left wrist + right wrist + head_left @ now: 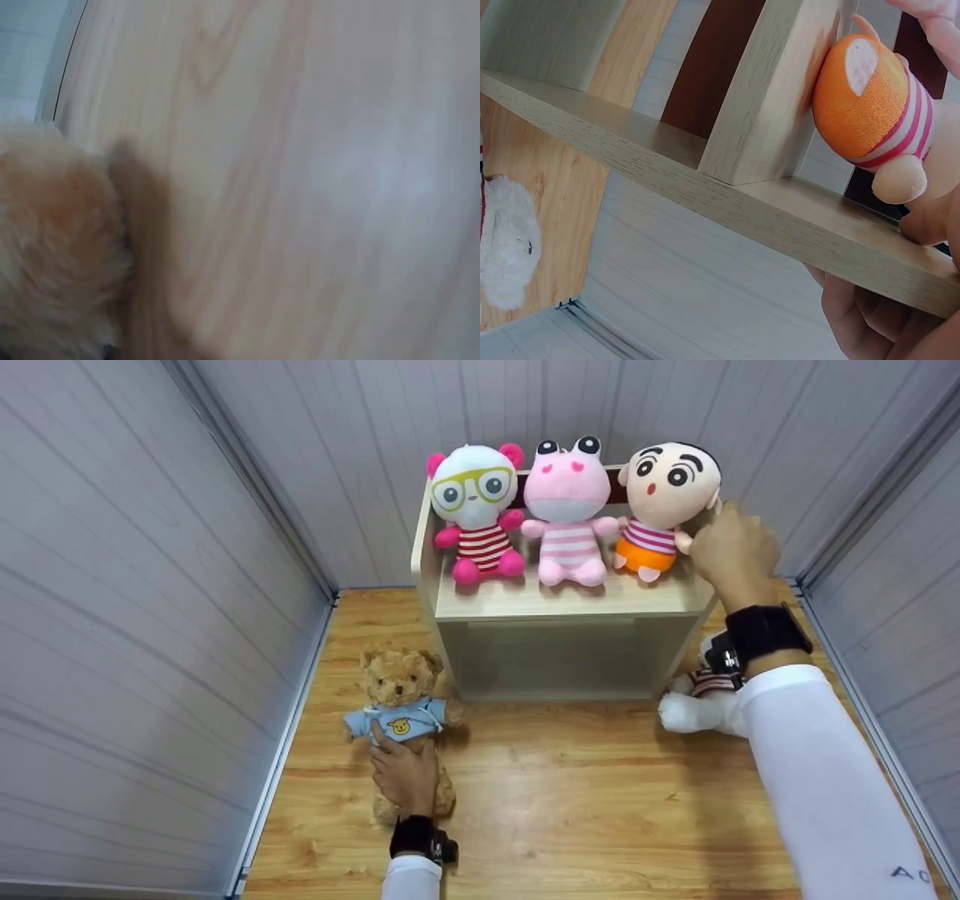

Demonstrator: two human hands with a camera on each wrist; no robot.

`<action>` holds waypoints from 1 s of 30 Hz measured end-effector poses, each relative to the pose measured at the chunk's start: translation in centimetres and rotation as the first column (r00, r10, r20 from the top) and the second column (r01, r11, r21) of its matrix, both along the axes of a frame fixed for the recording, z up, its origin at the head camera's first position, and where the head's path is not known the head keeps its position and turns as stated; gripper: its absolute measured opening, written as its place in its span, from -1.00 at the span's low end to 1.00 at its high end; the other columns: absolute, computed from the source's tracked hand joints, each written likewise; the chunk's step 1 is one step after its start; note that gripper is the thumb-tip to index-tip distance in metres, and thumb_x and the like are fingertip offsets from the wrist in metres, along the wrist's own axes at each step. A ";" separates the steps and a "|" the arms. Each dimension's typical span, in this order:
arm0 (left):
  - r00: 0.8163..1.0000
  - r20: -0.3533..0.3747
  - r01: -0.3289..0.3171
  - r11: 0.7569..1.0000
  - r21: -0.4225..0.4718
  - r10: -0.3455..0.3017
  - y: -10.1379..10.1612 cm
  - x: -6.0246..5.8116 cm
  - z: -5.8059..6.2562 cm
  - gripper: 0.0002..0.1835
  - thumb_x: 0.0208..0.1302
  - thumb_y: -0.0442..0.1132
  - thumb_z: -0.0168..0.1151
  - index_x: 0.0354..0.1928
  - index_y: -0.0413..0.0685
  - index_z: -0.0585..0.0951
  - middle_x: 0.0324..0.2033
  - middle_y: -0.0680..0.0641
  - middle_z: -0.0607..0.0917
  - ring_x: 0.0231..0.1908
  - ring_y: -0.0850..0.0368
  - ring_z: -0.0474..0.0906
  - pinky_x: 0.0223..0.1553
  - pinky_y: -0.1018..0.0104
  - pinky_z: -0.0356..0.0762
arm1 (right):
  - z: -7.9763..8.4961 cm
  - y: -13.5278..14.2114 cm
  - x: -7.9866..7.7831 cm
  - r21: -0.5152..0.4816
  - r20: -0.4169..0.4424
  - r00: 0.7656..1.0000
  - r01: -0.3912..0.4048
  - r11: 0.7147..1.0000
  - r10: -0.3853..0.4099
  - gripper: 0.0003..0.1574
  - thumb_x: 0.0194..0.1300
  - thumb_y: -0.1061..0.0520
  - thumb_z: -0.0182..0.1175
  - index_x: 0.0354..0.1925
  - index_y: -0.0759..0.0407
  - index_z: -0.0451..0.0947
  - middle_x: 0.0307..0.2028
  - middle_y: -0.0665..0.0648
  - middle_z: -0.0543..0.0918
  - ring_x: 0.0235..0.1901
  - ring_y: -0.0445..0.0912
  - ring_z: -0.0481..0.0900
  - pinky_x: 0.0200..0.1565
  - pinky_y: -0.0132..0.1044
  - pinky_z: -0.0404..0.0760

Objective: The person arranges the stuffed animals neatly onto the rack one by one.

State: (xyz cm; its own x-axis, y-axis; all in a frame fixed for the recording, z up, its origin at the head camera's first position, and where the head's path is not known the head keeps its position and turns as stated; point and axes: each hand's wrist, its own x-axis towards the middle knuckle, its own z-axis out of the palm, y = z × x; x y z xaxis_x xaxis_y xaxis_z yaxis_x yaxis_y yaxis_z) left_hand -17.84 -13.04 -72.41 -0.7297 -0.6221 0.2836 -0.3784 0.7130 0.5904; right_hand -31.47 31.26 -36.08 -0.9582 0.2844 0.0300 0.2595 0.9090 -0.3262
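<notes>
On the floor at the left lies a brown teddy bear (401,679) in a light blue shirt. My left hand (406,777) holds it around the belly, one finger stretched up onto the shirt. In the left wrist view only the bear's blurred fur (56,247) appears, not the hand. My right hand (739,547) grips the right side panel (840,247) of a pale wooden shelf, thumb on the inner face and curled fingers (847,315) outside. Beside that thumb sits a boy doll (667,487) with a striped top and orange pants (855,105).
A pink frog plush (568,495) and a panda plush (472,495) with yellow glasses sit on the shelf top (570,604). A white plush (697,712) lies on the floor right of the shelf, partly behind my arm. Grey panel walls (135,585) enclose the sides.
</notes>
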 end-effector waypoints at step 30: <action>0.985 -0.168 0.057 0.982 0.182 -0.026 4.7 4.0 -0.8 0.20 0.05 0.13 0.55 0.62 0.24 0.00 0.42 -0.21 0.46 0.09 -0.37 0.53 0.03 -0.29 0.44 | 0.0 0.0 0.1 -0.007 -0.015 1.000 0.012 1.000 -0.012 -0.21 0.48 -0.13 -0.14 0.37 0.46 0.20 0.14 0.64 0.50 0.11 0.51 0.48 0.10 0.33 0.46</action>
